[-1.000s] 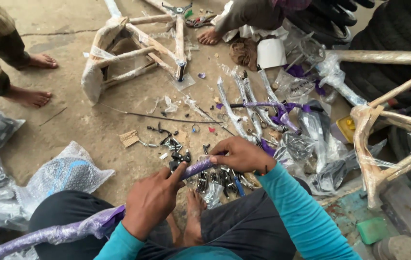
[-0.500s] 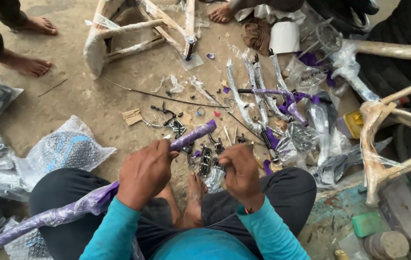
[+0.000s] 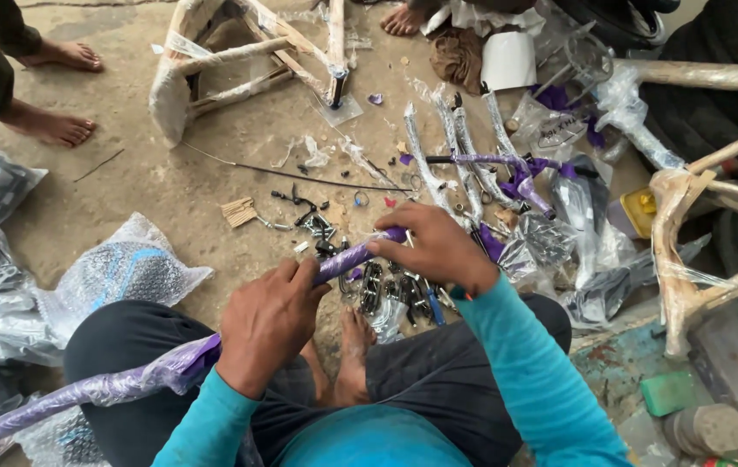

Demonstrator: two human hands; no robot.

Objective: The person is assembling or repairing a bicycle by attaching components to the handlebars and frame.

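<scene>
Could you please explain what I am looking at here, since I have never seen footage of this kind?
There is no machine here. The picture comes from a camera worn on a person's head, looking down at their own two bare hands as they sit on a dusty floor. The left hand grips a long purple tube wrapped in plastic film, which runs across the lap. The right hand holds that tube's far end. Just beyond the hands lies a scatter of small metal parts. Farther out are a bicycle frame wrapped in tan paper, silver wrapped fork pieces, and a bubble-wrapped bundle. The bare feet at the top left belong to another person standing nearby.
</scene>
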